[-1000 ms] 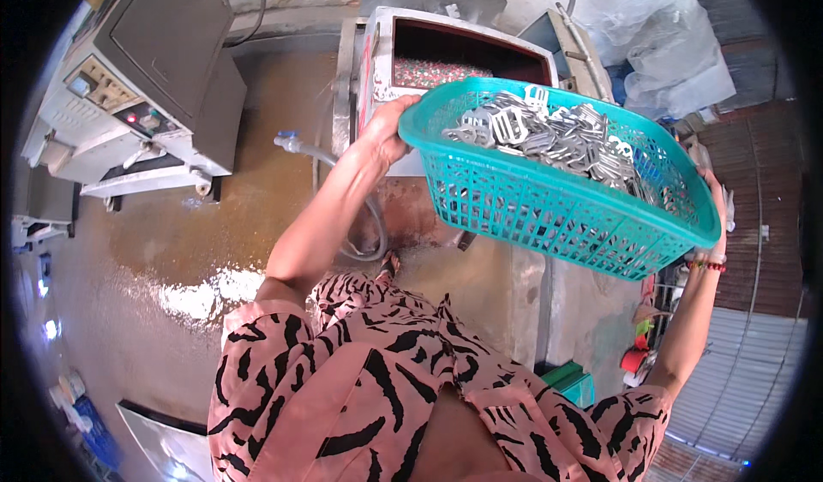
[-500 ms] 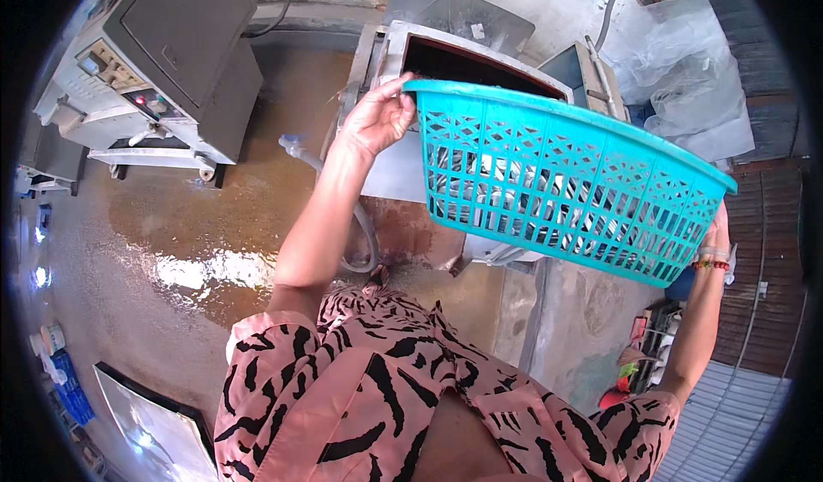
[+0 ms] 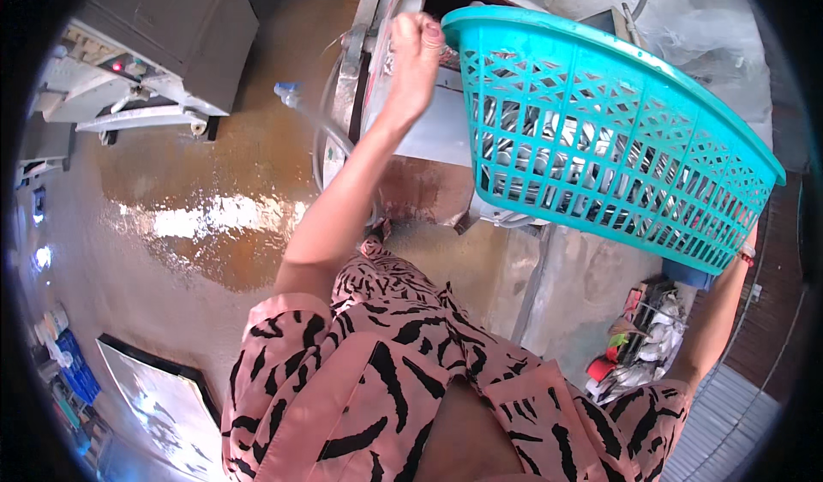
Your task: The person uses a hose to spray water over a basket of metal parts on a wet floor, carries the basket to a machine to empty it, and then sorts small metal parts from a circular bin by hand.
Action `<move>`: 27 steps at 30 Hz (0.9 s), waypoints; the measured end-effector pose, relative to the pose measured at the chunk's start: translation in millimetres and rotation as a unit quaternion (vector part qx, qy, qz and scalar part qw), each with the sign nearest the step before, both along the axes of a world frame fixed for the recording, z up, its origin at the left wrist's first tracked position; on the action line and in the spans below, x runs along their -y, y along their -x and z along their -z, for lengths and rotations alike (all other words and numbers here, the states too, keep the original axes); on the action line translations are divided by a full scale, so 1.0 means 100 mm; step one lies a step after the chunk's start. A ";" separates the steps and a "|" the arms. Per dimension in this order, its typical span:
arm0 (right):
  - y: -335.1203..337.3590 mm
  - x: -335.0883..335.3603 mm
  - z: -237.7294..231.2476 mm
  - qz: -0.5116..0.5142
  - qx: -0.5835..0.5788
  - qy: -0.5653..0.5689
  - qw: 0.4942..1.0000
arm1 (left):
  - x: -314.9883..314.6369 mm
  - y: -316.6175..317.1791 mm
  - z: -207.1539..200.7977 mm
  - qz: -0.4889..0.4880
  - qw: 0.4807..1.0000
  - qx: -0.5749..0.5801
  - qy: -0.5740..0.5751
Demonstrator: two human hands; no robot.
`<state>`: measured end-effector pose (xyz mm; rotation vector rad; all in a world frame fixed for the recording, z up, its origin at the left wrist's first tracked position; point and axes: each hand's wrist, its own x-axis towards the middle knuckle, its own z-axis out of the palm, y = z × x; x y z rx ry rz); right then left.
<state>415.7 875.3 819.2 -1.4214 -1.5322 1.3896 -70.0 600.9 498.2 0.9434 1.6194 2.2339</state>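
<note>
A turquoise plastic basket with slotted walls is held up in front of me, lower on its right side. Through its slots shows a heap of shiny metal pieces, perhaps cutlery; their exact kind is unclear. My left hand is closed at the basket's left rim, with fingers partly blurred. At the far right end, my right hand supports the basket, its fingers hidden behind the wall. Behind and partly under the basket stands a white box-shaped machine with a dark opening at its top.
A grey cabinet machine on casters stands at the far left. The brown floor is wet and shiny. A hose hangs beside the white machine. Clear plastic sheeting lies at back right, and mixed items are heaped lower right.
The basket has shifted up and to the right in view, and both hands have moved with it. The whole surroundings have also shifted somewhat as my head moved.
</note>
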 end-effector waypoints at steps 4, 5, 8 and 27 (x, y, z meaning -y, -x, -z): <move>0.08 -0.08 -0.02 -0.002 0.008 -0.001 1.000 | -0.17 -0.24 -0.13 0.039 0.990 0.099 -0.093; 0.12 -0.11 -0.05 -0.002 0.010 -0.003 1.000 | -0.19 -0.22 -0.16 0.033 0.989 0.102 -0.097; 0.17 -0.13 -0.10 -0.002 0.023 -0.006 1.000 | -0.25 -0.17 -0.18 -0.032 0.990 0.104 -0.094; 0.46 -0.38 -0.14 -0.017 0.027 -0.027 0.999 | -0.54 0.23 -0.15 0.093 0.967 0.234 -0.044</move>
